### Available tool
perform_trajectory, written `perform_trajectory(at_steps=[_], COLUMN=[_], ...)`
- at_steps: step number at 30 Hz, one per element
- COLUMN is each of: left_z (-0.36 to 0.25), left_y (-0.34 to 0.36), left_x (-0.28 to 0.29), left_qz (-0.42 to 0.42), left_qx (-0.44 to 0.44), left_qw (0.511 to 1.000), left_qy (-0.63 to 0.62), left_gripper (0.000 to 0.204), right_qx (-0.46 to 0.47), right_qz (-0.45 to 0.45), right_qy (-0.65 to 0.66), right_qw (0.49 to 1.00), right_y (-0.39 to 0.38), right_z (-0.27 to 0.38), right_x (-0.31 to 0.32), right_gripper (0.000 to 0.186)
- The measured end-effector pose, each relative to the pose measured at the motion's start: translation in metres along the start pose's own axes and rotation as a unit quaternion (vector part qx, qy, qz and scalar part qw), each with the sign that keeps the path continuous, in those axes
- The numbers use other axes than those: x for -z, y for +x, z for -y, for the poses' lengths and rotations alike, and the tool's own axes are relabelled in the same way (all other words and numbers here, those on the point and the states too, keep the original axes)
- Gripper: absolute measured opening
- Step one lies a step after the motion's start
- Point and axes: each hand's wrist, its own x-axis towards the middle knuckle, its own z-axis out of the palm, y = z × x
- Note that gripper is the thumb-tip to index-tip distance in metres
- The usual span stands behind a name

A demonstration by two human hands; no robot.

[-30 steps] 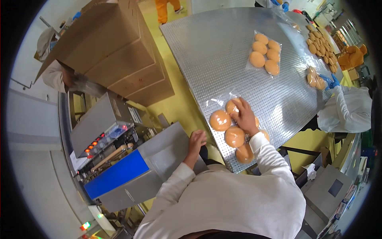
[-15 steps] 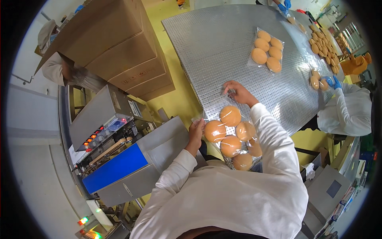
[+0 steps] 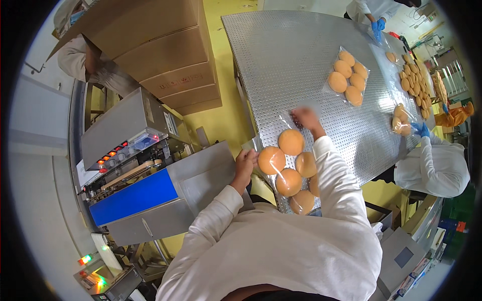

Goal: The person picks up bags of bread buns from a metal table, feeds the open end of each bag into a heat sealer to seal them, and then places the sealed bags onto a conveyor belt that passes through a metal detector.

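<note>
A clear plastic bag of several round golden buns [image 3: 288, 181] lies on the near left corner of the perforated steel table [image 3: 262, 65]. My left hand [image 3: 245, 165] pinches the bag's left edge, just beside the buns. At the bag's far end, above the top bun, my right hand [image 3: 305, 118] touches the loose film; motion blur hides what its fingers do. Farther up the table sits another bagged group of buns [image 3: 340, 80], untouched by me.
Cardboard boxes [image 3: 165, 50] stand at upper left, above a steel machine [image 3: 113, 128] with lit buttons and a blue panel [image 3: 133, 195]. Co-workers in white [image 3: 427, 165] [image 3: 364, 12] with blue gloves handle bags along the table, near a pile of buns [image 3: 416, 85]. An orange-clad figure [image 3: 452, 116] is beyond.
My right hand has left the buns for the bag's far end. My left hand has come onto the bag's edge, and the bag has shifted slightly left.
</note>
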Motion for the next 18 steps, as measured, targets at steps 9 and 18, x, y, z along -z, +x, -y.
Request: perform_trajectory(at_steps=[9, 18], left_z=[0.004, -0.002], left_y=[0.004, -0.019], left_x=[0.002, 0.003], left_qz=[-0.035, 0.006], left_qx=[-0.015, 0.024], left_qw=[0.998, 0.992], left_qy=[-0.043, -0.121], left_gripper=[0.023, 0.019], right_qx=[0.01, -0.014], right_qz=[0.01, 0.068], right_qy=[0.086, 0.133], right_qw=[0.996, 0.989], right_y=[-0.008, -0.014], right_z=[0.002, -0.007], right_x=[-0.034, -0.034], right_gripper=[0.018, 0.012])
